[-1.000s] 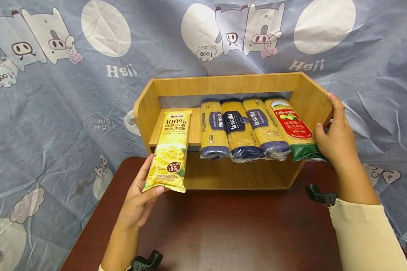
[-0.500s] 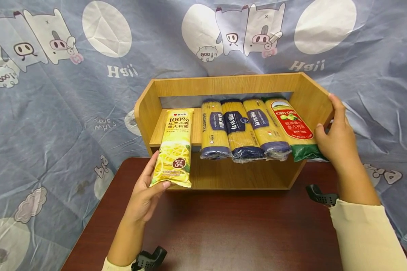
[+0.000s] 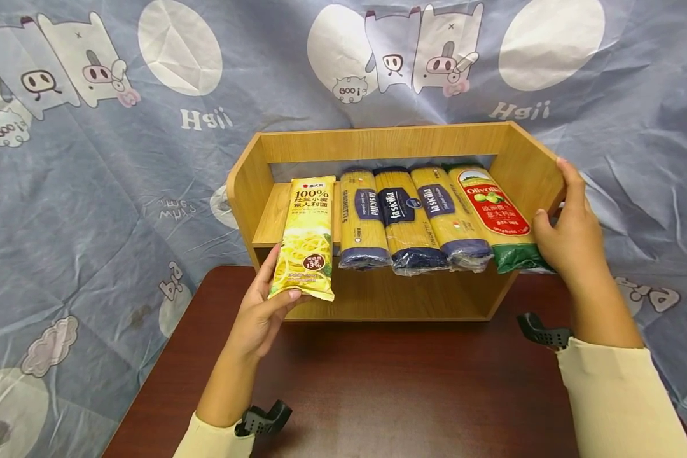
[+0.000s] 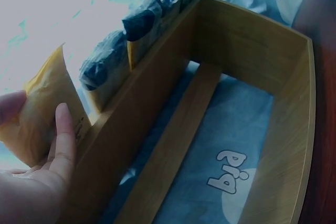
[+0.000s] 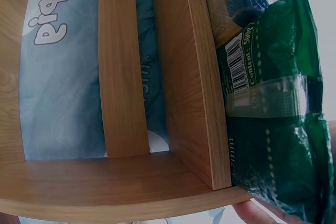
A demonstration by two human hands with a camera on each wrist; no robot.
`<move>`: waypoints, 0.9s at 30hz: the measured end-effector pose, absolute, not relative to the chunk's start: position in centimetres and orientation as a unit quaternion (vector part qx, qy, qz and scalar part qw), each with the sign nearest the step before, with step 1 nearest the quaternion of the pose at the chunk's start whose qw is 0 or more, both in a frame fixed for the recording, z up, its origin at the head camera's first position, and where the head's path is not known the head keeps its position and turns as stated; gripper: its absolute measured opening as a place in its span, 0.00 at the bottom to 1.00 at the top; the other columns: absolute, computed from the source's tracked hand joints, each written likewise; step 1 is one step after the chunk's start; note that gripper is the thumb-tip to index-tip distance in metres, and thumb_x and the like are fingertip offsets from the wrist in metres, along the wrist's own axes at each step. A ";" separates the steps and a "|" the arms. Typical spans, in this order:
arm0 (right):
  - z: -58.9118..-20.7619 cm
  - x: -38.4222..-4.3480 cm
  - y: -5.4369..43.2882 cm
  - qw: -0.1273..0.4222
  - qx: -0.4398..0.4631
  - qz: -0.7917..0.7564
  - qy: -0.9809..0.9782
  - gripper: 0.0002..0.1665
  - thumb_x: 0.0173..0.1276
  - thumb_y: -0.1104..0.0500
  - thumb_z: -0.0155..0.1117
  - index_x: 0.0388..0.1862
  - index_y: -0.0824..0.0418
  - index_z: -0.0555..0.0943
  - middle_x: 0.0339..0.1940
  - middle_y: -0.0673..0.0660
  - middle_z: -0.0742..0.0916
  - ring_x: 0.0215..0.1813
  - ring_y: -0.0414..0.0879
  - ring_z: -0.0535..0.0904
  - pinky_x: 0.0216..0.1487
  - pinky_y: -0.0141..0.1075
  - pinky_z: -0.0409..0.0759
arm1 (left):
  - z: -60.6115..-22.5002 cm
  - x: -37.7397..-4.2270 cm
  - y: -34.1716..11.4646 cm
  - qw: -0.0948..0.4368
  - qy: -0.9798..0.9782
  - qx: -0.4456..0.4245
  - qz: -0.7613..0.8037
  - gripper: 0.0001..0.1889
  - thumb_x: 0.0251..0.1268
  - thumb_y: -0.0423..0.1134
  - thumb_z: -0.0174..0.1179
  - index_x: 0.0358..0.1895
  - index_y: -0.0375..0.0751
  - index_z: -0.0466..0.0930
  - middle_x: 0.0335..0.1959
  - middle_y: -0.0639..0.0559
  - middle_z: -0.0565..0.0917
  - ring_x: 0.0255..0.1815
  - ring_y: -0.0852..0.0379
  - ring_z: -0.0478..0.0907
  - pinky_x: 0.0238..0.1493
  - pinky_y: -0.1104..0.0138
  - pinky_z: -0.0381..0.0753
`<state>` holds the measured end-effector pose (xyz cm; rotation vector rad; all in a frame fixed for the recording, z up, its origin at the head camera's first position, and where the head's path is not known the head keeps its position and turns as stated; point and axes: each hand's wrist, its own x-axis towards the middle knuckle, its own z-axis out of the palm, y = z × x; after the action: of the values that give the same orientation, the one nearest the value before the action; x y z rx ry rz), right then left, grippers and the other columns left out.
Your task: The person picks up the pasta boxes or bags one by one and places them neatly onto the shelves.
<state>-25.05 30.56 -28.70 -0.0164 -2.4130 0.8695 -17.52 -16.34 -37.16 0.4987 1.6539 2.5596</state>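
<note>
My left hand point(image 3: 263, 315) grips the lower end of a yellow spaghetti packet point(image 3: 306, 238), thumb on its front and fingers behind. The packet overlaps the left part of the upper shelf point(image 3: 267, 222) in the head view; in the left wrist view its end is close by the shelf board's edge. On the right, my right hand point(image 3: 572, 232) holds the side panel of the wooden rack point(image 3: 529, 168), beside a red-and-green spaghetti packet point(image 3: 495, 210). To its left lie several spaghetti packets with blue labels point(image 3: 399, 207), side by side on the upper shelf.
The rack's lower compartment point(image 3: 412, 296) is below the shelf, with a back rail point(image 4: 181, 135) across it. A dark red table point(image 3: 378, 388) bears the rack. Behind hangs a grey-blue cloth point(image 3: 263, 63) with cartoon prints.
My left hand has carried the yellow spaghetti packet rightward and farther back, closer to the blue-labelled packets. My right hand stays on the side panel.
</note>
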 end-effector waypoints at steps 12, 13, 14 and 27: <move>-28.6 -24.9 30.5 0.282 -0.007 0.324 -0.903 0.46 0.72 0.62 0.50 0.83 0.40 0.44 0.72 0.79 0.69 0.60 0.77 0.72 0.60 0.67 0.65 | -36.7 -20.0 -15.1 0.044 0.528 0.153 0.834 0.45 0.70 0.23 0.53 0.82 0.61 0.44 0.69 0.47 0.72 0.51 0.58 0.84 0.53 0.64 0.85; -28.6 -24.9 30.4 0.282 -0.006 0.324 -0.903 0.46 0.72 0.62 0.50 0.83 0.40 0.44 0.71 0.79 0.69 0.60 0.77 0.72 0.59 0.67 0.65 | -36.7 -20.1 -15.2 0.045 0.529 0.151 0.834 0.45 0.70 0.23 0.53 0.82 0.61 0.44 0.68 0.47 0.72 0.50 0.58 0.84 0.53 0.65 0.85; -28.6 -24.9 30.4 0.282 -0.006 0.324 -0.903 0.46 0.72 0.62 0.50 0.83 0.40 0.44 0.71 0.79 0.70 0.60 0.77 0.72 0.59 0.67 0.64 | -36.7 -20.3 -15.2 0.046 0.530 0.151 0.833 0.45 0.69 0.22 0.53 0.82 0.61 0.44 0.68 0.47 0.73 0.50 0.58 0.84 0.53 0.65 0.85; -28.6 -24.9 30.4 0.286 -0.008 0.323 -0.902 0.46 0.72 0.62 0.50 0.83 0.40 0.44 0.72 0.79 0.69 0.61 0.78 0.71 0.59 0.68 0.64 | -36.4 -20.8 -15.5 0.057 0.548 0.164 0.818 0.45 0.69 0.23 0.52 0.82 0.60 0.45 0.70 0.45 0.70 0.51 0.57 0.84 0.53 0.64 0.85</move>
<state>-24.94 30.36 -28.63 -0.0201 -2.4114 0.8643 -20.85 -15.46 -36.42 0.4981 1.6626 2.4811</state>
